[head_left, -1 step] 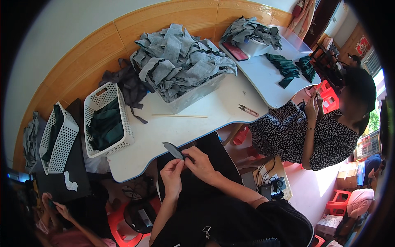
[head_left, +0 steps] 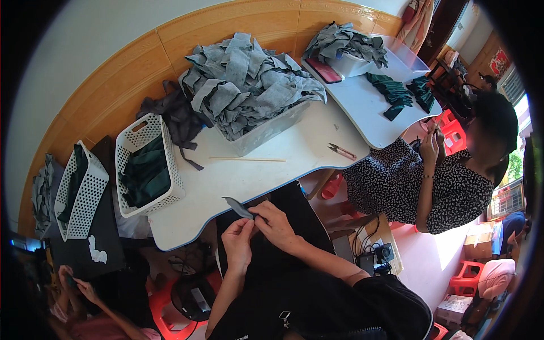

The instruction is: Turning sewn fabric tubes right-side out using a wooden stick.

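Over my lap, just off the table's front edge, a narrow grey fabric strip [head_left: 238, 208] is pinched between my two hands. My left hand [head_left: 237, 238] grips its lower end with thumb and finger. My right hand [head_left: 274, 223] closes on the same end right beside it, and its fingers hide part of the cloth. The strip's free, pointed end sticks out up and to the left, over the table edge. Beyond my hands, a thin wooden stick [head_left: 247, 159] and small thread snips [head_left: 342, 151] lie on the white table [head_left: 195, 207].
A clear bin [head_left: 266, 133] heaped with grey fabric strips stands at the back. White baskets [head_left: 177, 184] with dark green cloth are at the left. On the right-hand table lie a phone [head_left: 324, 71] and green velvet pieces [head_left: 391, 93]. Co-workers sit on both sides.
Almost nothing differs. Both hands keep hold of the grey fabric strip, and its free end has shifted very slightly to the left.
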Demonstrator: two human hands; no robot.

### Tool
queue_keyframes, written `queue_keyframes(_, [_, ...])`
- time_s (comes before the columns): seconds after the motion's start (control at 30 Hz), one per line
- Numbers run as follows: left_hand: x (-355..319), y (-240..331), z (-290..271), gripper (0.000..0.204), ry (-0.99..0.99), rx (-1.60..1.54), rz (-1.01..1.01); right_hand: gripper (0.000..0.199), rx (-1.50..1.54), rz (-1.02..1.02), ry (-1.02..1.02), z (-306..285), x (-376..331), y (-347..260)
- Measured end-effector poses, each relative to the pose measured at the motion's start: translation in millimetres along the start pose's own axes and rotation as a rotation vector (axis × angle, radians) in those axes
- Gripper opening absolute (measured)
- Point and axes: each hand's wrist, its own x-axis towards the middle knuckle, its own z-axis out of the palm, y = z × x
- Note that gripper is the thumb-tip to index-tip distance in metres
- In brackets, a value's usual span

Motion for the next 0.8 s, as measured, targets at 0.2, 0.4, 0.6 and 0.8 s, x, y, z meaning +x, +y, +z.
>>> queue_keyframes(0.2, [9.5, -3.7, -7.9, 0.012, -0.044, -0.359, -0.219, 0.017, 0.211, 0.212, -0.098, -3.2, 0.0, 7.4])
queue_keyframes(0.4, [14.4, -2.9, -6.7, 0.015, -0.022, -0.333, -0.165, 0.022, 0.102, 0.163, -0.11, 2.5, -7.0, 10.4])
queue_keyframes(0.6, [8.7, -14.0, 0.4, 0.015, -0.021, -0.287, -0.19, 0.024, 0.182, 0.228, -0.054, 12.7, -14.0, 15.1])
queue_keyframes(0.8, [-0.8, -21.4, 5.7, 0.017, 0.007, -0.397, -0.351, 0.022, 0.274, 0.267, 0.054, 23.9, -20.7, 35.2])
